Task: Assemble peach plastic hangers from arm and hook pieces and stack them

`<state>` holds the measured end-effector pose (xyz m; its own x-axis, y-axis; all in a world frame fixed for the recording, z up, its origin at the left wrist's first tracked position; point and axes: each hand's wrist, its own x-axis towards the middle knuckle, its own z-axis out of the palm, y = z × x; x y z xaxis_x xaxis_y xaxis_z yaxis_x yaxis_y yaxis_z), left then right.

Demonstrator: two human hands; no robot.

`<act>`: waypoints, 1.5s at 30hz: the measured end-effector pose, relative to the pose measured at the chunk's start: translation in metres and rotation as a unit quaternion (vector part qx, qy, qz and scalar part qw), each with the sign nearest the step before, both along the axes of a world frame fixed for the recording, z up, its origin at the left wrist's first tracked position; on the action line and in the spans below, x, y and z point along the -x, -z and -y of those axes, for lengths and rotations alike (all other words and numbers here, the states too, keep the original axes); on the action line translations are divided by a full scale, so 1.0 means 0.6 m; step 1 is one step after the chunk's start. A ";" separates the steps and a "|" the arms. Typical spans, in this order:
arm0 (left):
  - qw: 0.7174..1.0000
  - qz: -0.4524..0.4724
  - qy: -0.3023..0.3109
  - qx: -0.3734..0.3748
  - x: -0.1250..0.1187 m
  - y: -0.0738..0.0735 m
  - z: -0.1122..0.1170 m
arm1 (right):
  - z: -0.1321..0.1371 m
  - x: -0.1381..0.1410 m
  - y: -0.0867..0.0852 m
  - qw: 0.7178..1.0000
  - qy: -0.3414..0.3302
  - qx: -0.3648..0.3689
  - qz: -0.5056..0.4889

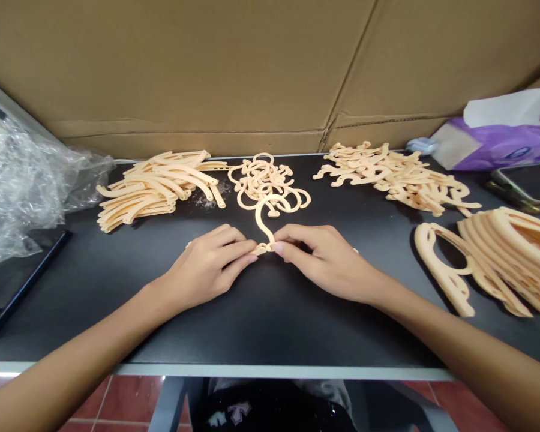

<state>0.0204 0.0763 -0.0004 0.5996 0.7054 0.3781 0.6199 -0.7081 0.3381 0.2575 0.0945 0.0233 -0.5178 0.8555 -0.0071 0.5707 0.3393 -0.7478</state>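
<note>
My left hand and my right hand meet at the middle of the black table. Both pinch a peach plastic hanger piece whose hook curls up and away from my fingertips. Small ends of the piece poke out beside each hand. Just behind the hook lies a pile of loose hook parts.
A stack of curved hanger arms lies at the back left, another heap of parts at the back right, and finished hangers at the right. Crumpled clear plastic sits left; a purple tissue pack and a phone right. Cardboard walls the back.
</note>
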 end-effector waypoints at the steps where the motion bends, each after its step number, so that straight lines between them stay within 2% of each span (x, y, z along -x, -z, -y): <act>1: 1.000 0.000 0.001 -0.006 0.001 0.001 0.000 | -0.001 0.000 0.000 1.000 0.002 0.007 -0.001; 8: 0.999 -0.017 0.016 -0.047 -0.001 -0.001 -0.001 | -0.003 -0.001 -0.002 1.000 -0.006 0.027 -0.016; 21: 0.993 -0.057 0.012 -0.106 -0.008 -0.007 0.004 | 0.000 0.004 -0.004 0.999 -0.030 -0.016 0.022; 28: 0.992 -0.067 0.013 -0.106 -0.009 -0.009 0.005 | -0.002 0.004 -0.005 0.997 -0.054 -0.035 0.049; 36: 0.988 -0.081 0.012 -0.127 -0.011 -0.011 0.007 | -0.005 0.006 -0.005 0.995 -0.069 -0.022 0.075; 42: 0.991 -0.071 0.020 -0.115 -0.008 -0.010 0.006 | 0.001 0.004 0.000 0.992 -0.067 -0.059 0.083; 45: 0.994 -0.058 0.037 -0.084 -0.005 -0.010 0.006 | 0.003 0.004 0.003 0.991 -0.066 -0.083 0.084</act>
<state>0.0234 0.0726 0.0054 0.6943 0.5905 0.4114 0.5916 -0.7938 0.1408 0.2550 0.0926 0.0218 -0.6294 0.7764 0.0316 0.6248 0.5298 -0.5735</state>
